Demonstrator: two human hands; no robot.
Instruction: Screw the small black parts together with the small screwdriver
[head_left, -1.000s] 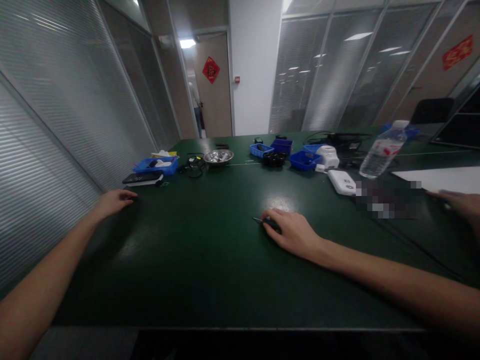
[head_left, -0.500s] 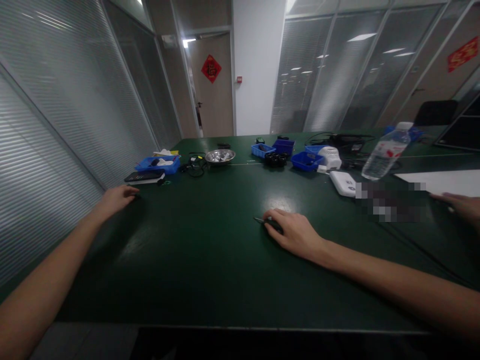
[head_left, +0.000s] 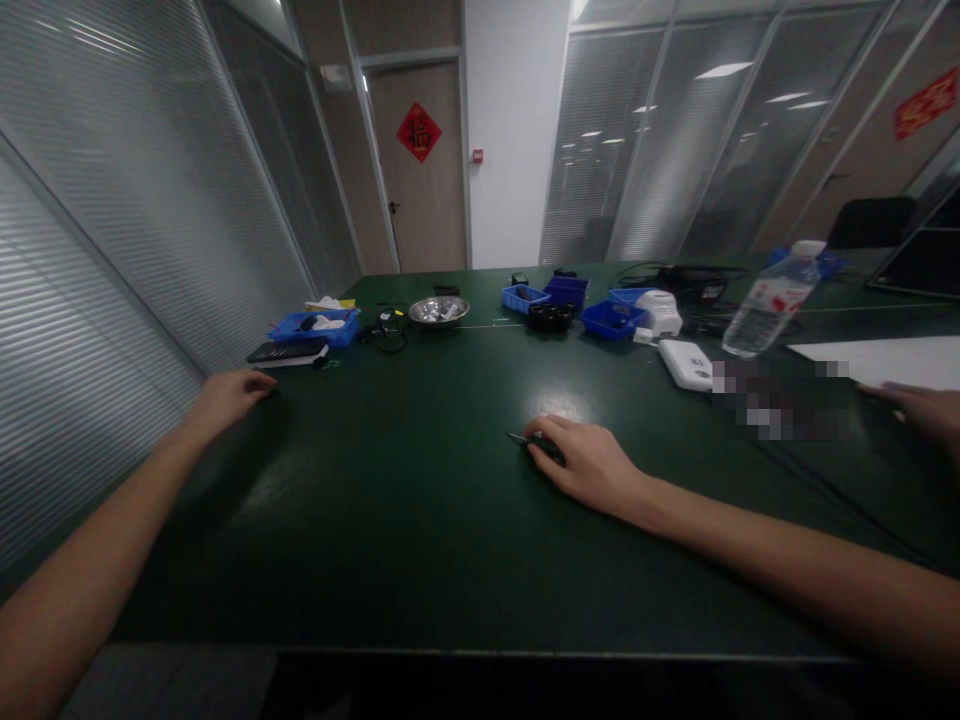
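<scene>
Bench (head_left: 405,520): dark green, glass partition (head_left: 90,250) along its left edge.
Right-hand grip (head_left: 589,462): closed round a dark-handled tool (head_left: 547,449), low over the bench, roughly midway between near and far edges.
Dark-handled tool: slim metal shaft, tip towards the left edge.
Left-hand grip (head_left: 229,402): fingers pinched on a small dark piece (head_left: 271,391), near the left edge; piece too small to identify.
Blue tray (head_left: 341,334): farther along the left edge, mixed contents.
Metal bowl (head_left: 437,324): towards the far edge, small items inside.
Clear bottle (head_left: 772,303): towards the right edge.
Co-worker's hand (head_left: 926,407): near edge of white sheet (head_left: 892,360).
</scene>
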